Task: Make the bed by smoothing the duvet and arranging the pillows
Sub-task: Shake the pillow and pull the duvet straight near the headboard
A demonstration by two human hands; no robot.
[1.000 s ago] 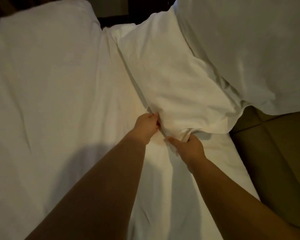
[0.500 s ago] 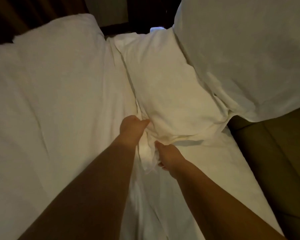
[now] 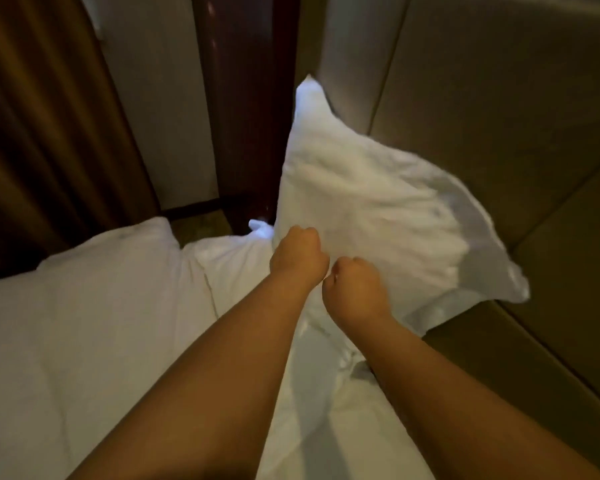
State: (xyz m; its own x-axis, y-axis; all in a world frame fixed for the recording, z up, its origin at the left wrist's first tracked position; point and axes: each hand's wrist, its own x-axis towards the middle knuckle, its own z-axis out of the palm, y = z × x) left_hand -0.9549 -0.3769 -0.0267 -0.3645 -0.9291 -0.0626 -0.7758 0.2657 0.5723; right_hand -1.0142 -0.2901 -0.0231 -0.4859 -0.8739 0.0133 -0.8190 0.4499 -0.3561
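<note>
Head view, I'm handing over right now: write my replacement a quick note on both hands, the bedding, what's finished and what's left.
Left hand and right hand: side by side, both fisted on the near edge of the white pillow.
Pillow: raised on end in front of the padded headboard, blurred, not set down; contact with the headboard cannot be told.
Duvet: spread on the bed to the left, creased.
Done: nothing visibly finished.
Left: set this pillow at the head, arrange the pillows, smooth the duvet.
</note>
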